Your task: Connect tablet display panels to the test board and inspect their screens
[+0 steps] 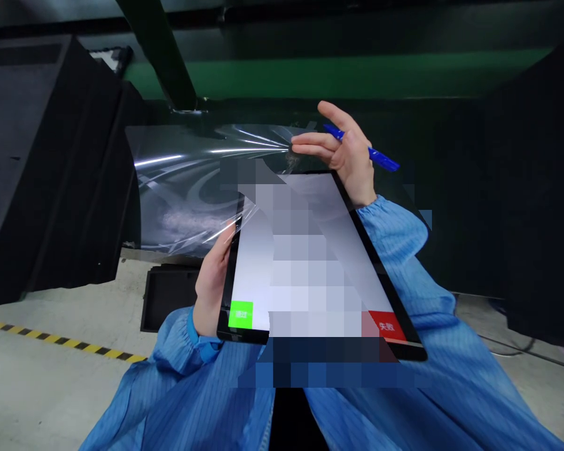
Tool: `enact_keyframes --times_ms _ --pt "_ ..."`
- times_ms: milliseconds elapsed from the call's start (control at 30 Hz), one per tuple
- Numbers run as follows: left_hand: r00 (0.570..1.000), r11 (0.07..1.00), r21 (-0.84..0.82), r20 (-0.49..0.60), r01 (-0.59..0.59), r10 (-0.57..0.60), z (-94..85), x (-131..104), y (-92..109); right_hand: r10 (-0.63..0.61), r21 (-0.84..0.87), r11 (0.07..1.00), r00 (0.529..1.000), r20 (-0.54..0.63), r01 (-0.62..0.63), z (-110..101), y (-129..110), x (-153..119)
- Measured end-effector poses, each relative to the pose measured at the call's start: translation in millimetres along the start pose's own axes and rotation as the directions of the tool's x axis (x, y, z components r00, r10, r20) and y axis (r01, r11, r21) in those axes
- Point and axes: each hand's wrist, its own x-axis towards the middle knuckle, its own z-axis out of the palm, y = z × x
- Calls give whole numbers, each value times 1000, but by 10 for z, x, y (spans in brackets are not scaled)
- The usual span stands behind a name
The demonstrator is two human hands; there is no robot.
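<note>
Cupping the left edge of a tablet [256, 263] before the blue smock [183, 401], the half-curled left hand [211, 285] accompanies the right hand [353, 156], whose near-closed fingers pinch clear plastic film [181, 188], liable to tear if overpulled, and retain a blue pen [384, 160].

I have a tablet [254, 269], black-rimmed, its lit screen facing me, pale with a green label at the near left corner and a red one at the near right; the middle is blurred out. My left hand [212, 285] holds its left edge. Clear plastic film [178, 188], glossy and creased, spreads left from the tablet's far left corner, its far right part gathered into folds at the fingertips of my right hand [348, 153]. A blue pen [383, 160] sits in that same hand, slanting from far left to near right.
</note>
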Motion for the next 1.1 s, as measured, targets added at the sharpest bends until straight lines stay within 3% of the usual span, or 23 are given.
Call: enact_keyframes --times_ms 100,167,300,433,600,700,900,1100 --pt "980 984 38 -92 -172 175 -58 17 -19 -29 -26 999 999 -12 29 -31 51 12" --pt "970 975 68 -102 -212 219 -76 35 -30 -35 -34 999 999 2 35 -47 70 13" --pt "974 975 87 -87 -202 210 -41 72 -31 -15 -103 995 999 41 19 -40 28 -5" --pt "976 972 121 -62 -201 209 3 101 -10 32 -107 994 999 -9 -33 3 -35 -11" --pt "977 965 156 68 -209 201 -59 109 -1 59 -66 996 998 0 -59 12 -77 -10" --pt "972 962 143 64 -233 226 -104 95 0 66 -59 996 998 3 -66 1 -85 -16" --pt "930 846 413 6 -337 367 -76 137 10 11 32 999 1000 -24 -10 28 -60 -25" --pt "952 838 454 108 -304 286 -62 294 35 -73 102 992 997 -38 77 49 13 -5"
